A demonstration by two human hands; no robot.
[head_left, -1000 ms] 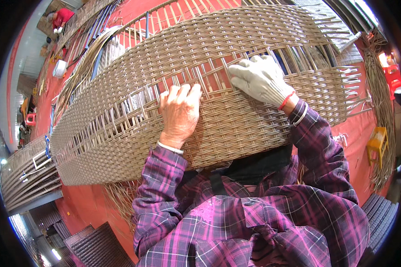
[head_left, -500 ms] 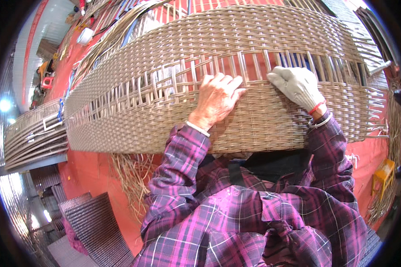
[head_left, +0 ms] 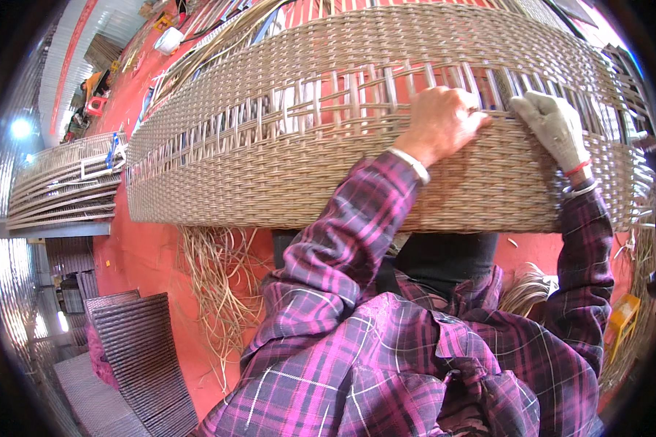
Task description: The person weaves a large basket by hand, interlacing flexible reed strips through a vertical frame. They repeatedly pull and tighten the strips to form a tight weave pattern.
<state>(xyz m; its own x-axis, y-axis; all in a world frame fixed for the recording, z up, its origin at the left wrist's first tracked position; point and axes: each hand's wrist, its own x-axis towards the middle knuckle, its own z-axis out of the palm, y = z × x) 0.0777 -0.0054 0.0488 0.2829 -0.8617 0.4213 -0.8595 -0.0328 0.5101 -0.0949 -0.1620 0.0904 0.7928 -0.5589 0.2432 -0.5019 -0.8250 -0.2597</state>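
In front of me lies a long brown wicker panel [head_left: 291,175], closely woven along its near and far bands. Between those bands runs a loosely woven gap [head_left: 353,95] where bare cross ribs show. At the near edge of this gap, right of the panel's middle, my bare left hand [head_left: 441,124] is closed, its fingers pinching a wicker strand. A little further right, my right hand [head_left: 554,127] in a pale glove is closed too, fingertips on the strand at the same edge. The fingers partly hide the strand between them.
Loose wicker strands [head_left: 219,291] hang below the panel at left. Stacked curved wicker pieces [head_left: 65,189] stand far left, with a dark ribbed woven seat [head_left: 142,357] below. A yellow stool [head_left: 621,324] is at right, a white bucket [head_left: 169,41] far left on the red floor covering [head_left: 149,269].
Both hands have moved right along the gap's near edge, my left one further, so they are closer together. The view has shifted slightly.
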